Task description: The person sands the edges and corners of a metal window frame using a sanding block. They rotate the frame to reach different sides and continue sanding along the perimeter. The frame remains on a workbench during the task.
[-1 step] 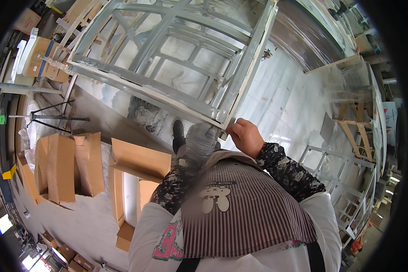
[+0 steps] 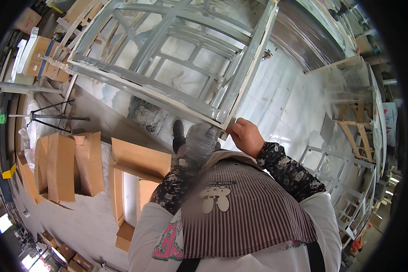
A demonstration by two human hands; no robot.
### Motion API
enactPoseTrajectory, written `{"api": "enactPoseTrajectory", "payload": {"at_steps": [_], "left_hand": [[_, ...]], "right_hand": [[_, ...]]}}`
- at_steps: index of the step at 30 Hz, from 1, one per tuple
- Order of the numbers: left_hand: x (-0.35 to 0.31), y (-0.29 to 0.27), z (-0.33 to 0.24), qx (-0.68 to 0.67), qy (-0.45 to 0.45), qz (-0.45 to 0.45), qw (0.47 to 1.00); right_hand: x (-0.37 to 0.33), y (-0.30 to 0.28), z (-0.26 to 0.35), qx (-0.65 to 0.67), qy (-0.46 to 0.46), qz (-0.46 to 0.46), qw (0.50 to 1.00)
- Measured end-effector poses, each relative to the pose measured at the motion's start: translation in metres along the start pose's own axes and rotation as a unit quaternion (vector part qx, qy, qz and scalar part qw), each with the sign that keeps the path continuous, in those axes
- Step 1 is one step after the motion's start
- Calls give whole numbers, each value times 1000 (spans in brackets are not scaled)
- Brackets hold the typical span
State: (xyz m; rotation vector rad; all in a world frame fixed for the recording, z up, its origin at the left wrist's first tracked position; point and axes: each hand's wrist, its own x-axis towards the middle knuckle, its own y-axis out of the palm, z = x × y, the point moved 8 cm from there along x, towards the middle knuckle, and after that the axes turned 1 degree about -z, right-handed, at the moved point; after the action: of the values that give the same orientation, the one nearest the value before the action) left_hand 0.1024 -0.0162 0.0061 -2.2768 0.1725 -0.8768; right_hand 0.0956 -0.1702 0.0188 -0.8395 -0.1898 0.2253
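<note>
A large grey metal frame (image 2: 167, 97) with crossing bars fills the upper middle, and its near corner points toward me. My left hand (image 2: 201, 141), in a grey glove, lies against the underside of that corner; its fingers are hidden. Bare and closed, my right hand (image 2: 246, 137) is at the right side of the same corner, thumb and forefinger pinched together. A small pale piece (image 2: 223, 134) shows just below the corner between the hands. What the right fingertips hold is too small to make out.
Open cardboard boxes (image 2: 61, 167) stand at left, and another open box (image 2: 140, 156) holds a white panel. A black tripod (image 2: 36, 117) is beyond them. Film-wrapped panels (image 2: 303, 34) are at far right; wooden stands (image 2: 356, 129) and more metal frames (image 2: 349, 195) lie below.
</note>
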Motion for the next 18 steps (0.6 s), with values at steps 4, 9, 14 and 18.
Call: {"api": "enactPoseTrajectory", "payload": {"at_steps": [4,9,14,18], "left_hand": [[-1,1,0,-1,0,0,1000],[-7,6,4,7,-21,28,999],[-18,22,24,-30,-120,46,991],[-22,25,21,25,-84,80,993]], "right_hand": [[5,1,-5,17,1,32,999],[11,1,-6,64,-8,53,997],[6,4,-8,57,20,47,997],[2,7,-9,46,33,33,998]]}}
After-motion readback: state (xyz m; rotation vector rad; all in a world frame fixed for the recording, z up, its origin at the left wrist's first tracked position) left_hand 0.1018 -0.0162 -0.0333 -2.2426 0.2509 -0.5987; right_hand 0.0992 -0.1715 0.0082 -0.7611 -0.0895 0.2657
